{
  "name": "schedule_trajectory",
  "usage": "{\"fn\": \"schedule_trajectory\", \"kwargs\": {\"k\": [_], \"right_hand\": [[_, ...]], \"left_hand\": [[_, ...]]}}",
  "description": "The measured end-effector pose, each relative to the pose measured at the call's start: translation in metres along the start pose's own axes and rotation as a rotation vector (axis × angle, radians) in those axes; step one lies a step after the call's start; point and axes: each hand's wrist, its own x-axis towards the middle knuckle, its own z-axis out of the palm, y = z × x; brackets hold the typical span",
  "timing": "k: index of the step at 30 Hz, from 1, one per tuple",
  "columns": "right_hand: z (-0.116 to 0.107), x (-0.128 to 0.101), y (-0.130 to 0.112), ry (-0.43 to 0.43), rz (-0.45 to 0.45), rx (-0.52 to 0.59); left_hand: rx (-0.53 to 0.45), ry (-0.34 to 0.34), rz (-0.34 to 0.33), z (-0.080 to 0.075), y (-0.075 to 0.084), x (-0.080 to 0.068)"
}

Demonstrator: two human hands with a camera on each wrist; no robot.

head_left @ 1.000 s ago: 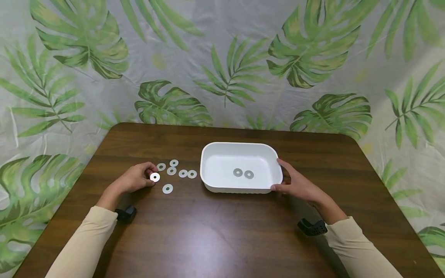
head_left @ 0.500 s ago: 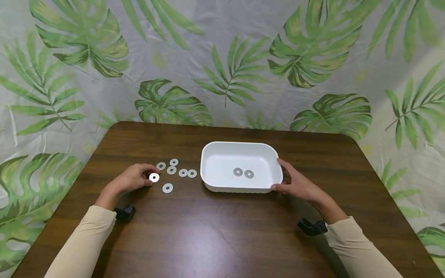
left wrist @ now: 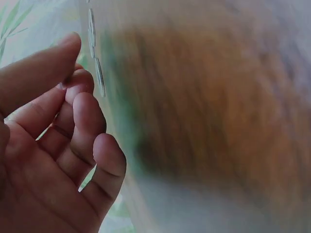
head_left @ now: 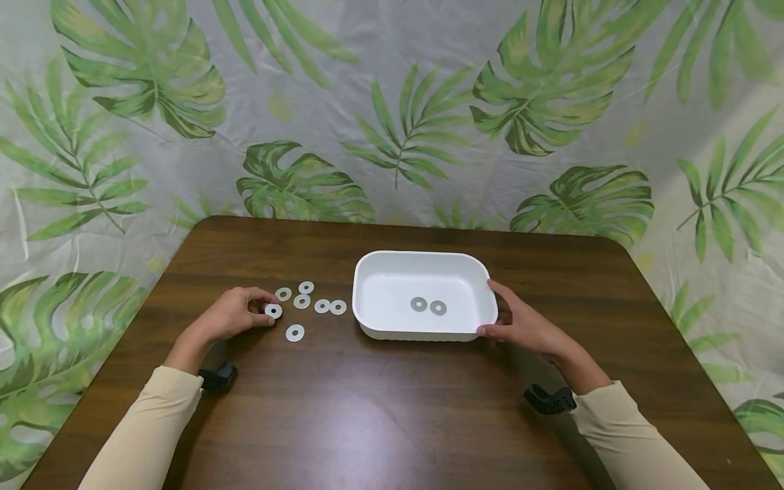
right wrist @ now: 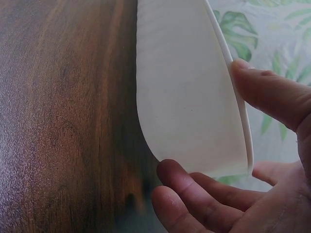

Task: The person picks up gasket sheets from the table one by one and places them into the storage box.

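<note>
My left hand rests on the table left of the white plastic tray and pinches a shiny metal washer at its fingertips, low over the wood. Several more washers lie loose just to its right. Two washers lie inside the tray. My right hand grips the tray's right end, thumb on the rim and fingers at the near corner. The right wrist view shows that thumb on the tray's rim. In the blurred left wrist view the fingers are curled.
The dark wooden table has rounded far corners, and a leaf-print cloth hangs behind it. Black wrist mounts sit at both cuffs. One washer lies alone near the left hand.
The washer in my left fingers has tipped flatter and dropped slightly toward the table. The right hand and the tray have not moved.
</note>
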Motion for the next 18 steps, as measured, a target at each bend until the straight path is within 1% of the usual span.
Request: {"fn": "schedule_trajectory", "kwargs": {"k": [4,6,13,18], "right_hand": [[0.000,0.001,0.000,-0.001,-0.009,0.001],[0.000,0.001,0.000,-0.001,-0.011,0.002],[-0.001,0.000,-0.001,-0.002,-0.014,0.004],[0.000,-0.001,0.000,-0.006,-0.011,0.009]], "left_hand": [[-0.048,-0.001,-0.014,-0.003,0.004,0.000],[-0.081,0.007,-0.008,-0.006,0.007,0.000],[-0.207,0.072,0.051,-0.012,0.022,0.007],[-0.251,0.105,0.060,-0.013,0.036,0.014]]}}
